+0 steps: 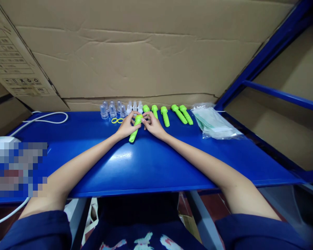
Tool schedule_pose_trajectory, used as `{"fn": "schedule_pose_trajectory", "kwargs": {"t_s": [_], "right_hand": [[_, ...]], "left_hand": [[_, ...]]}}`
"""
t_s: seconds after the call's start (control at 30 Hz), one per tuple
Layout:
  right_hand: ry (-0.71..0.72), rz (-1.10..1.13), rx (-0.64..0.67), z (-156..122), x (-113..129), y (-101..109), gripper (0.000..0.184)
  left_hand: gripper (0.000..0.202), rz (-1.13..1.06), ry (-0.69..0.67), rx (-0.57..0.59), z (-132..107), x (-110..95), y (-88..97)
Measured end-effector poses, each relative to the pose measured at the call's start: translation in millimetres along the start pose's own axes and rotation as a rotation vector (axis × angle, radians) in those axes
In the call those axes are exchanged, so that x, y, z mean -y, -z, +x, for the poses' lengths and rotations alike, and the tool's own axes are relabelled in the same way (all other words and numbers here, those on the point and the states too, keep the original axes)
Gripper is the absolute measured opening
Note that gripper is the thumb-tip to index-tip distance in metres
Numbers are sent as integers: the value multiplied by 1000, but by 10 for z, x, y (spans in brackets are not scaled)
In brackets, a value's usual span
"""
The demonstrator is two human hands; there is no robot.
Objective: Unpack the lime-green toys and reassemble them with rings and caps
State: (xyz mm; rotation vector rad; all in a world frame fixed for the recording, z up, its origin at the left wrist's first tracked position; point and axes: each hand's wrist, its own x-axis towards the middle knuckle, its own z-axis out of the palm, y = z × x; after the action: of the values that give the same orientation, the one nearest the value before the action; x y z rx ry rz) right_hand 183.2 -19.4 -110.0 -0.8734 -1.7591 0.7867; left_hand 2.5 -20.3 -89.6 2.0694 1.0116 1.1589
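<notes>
Nearest, two dark blue sleeves (pixel 41 231) are covering the upper arms, and bare forearms (pixel 94 151) are spanning the blue desk (pixel 146 166). Between the hands, a lime-green tube (pixel 134 134) is slanting, its narrow end pointing toward the person and slightly left. The left hand (pixel 126 126) is holding it near its wide head, the grip wrapping thumb and fingers about it. The right hand (pixel 154 126) is touching that head from the right with bent fingers; I cannot tell whether its grip is pinching anything. Beyond the left hand, yellow rings (pixel 117 120) are lying near upright clear caps (pixel 113 112) and white-based pieces (pixel 135 108). Five more green tubes (pixel 165 117) are lying rightward, near a clear plastic bag (pixel 215 124). Farthest, cardboard (pixel 146 66) is forming a wall.
</notes>
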Motion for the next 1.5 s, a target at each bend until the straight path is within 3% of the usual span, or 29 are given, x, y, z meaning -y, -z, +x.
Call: {"fn": "schedule_pose_trajectory", "kwargs": {"t_s": [0.3, 0.93, 1.13, 1.5], "right_hand": [[-64, 31, 7, 35, -30, -1, 57], [-58, 25, 39, 20, -17, 8, 54], [-32, -43, 42, 2, -24, 10, 44], [-25, 0, 1, -4, -7, -6, 48]], "left_hand": [[45, -27, 60, -42, 3, 19, -31], [42, 7, 13, -29, -20, -7, -21], [43, 22, 18, -39, -17, 6, -28], [42, 11, 23, -43, -18, -10, -28]]}}
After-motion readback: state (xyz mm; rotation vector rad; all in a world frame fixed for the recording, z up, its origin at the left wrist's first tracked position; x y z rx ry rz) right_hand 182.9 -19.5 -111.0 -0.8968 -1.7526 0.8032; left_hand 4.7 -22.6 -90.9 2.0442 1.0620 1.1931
